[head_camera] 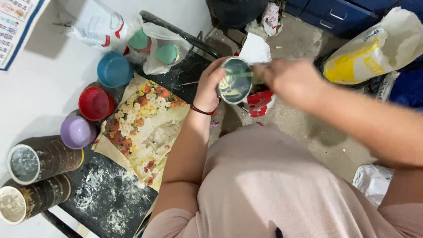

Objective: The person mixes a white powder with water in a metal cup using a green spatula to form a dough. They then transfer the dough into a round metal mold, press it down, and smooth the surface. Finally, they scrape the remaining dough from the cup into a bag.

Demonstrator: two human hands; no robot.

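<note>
**Paint can held over floor, stirring in hand**

Bare concrete floor point(308, 128), dusty and littered, lies directly below both hands. Left hand point(209, 88) is wrapped around the side of a small round metal can holding dark green paint point(235, 80), fingers closed on its wall, mouth tilted toward the camera. Right hand point(286, 79) is blurred; it appears pinched on a thin green-coated stick point(242, 75) reaching into the can, though the grip itself cannot be made out clearly.

Left of the holding hand: a black bench point(105, 198) dusted white, a flowered paper sheet point(141, 123), and blue point(113, 69), red point(94, 103) and purple point(77, 131) round pots.

Risk: the can is tilted and unsupported. In my judgement, brisk stirring could slop paint onto the pink clothing point(273, 185) or floor.
</note>
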